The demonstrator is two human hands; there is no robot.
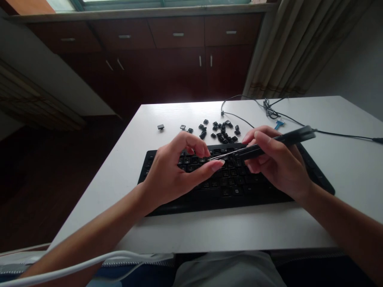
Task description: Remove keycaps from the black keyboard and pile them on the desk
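A black keyboard [179, 205] lies across the white table, with many of its keycaps off and bare switch places showing. My right hand [278, 163] grips the dark handle of a keycap puller [257, 150], whose thin metal wires point left over the keys. Around the wire tips, the thumb and forefinger of my left hand [170, 171] come close together above the keyboard. Whether a keycap sits between those fingers is too small to tell. Behind the keyboard, loose black keycaps [223, 129] lie in a pile, and a single keycap [160, 127] lies farther left.
A blue brush-like piece [279, 124] lies at the back right, near a bundled black cable [269, 109]. The white table [110, 191] ends at the left above a dark floor. A white cable [89, 261] crosses my left forearm. Wooden cabinets [167, 71] stand beyond.
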